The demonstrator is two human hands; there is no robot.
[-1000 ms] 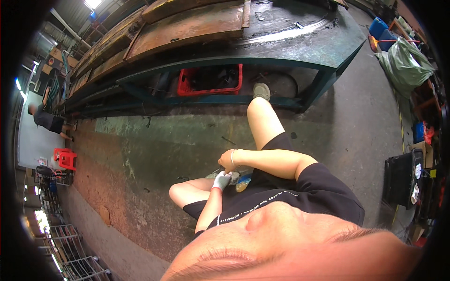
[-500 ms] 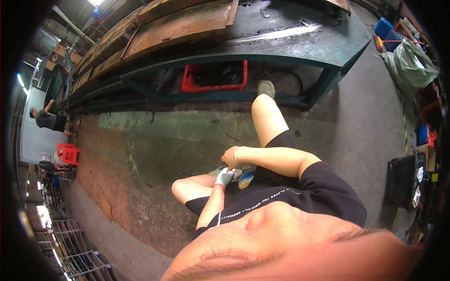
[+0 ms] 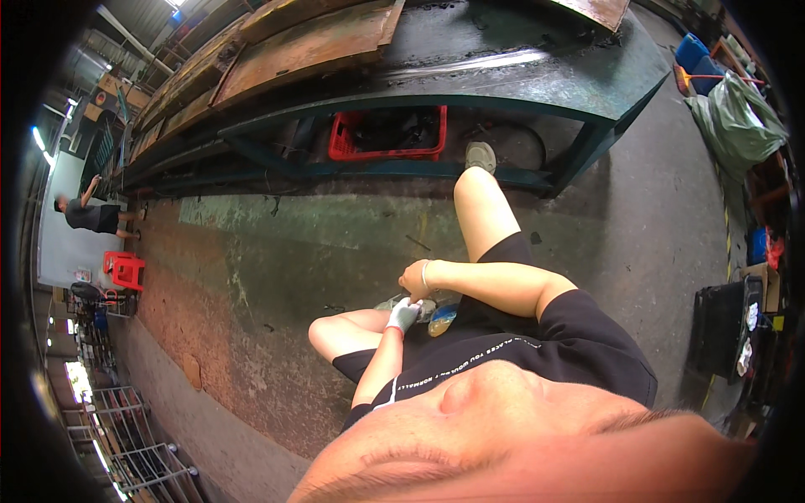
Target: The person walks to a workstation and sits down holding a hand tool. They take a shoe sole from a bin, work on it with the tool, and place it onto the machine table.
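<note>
In front of my body, above my bent knees, my two hands meet. A pale glove with a grey-white back covers my left hand (image 3: 403, 316), and its fingers are closed up against my right hand. Bare and wearing a bracelet (image 3: 424, 275) at the wrist, my right hand (image 3: 413, 280) is curled, with its fingertips pointing down at the glove. Whatever lies between the fingers is too small to make out. Just below the hands sits a rounded blue and tan thing (image 3: 442, 319), partly covered by my black shorts.
Ahead stands a dark green metal workbench (image 3: 520, 96) carrying brownish boards (image 3: 310, 59); a red crate (image 3: 388, 154) sits underneath. My shoe (image 3: 480, 157) is by its lower bar. To the right are a green sack (image 3: 738, 126) and black bin (image 3: 726, 331); far left, red stools (image 3: 125, 270) and a person (image 3: 92, 218).
My hands stay together in almost the same place. The bench and surroundings have shifted slightly in the picture, as my head has turned a little.
</note>
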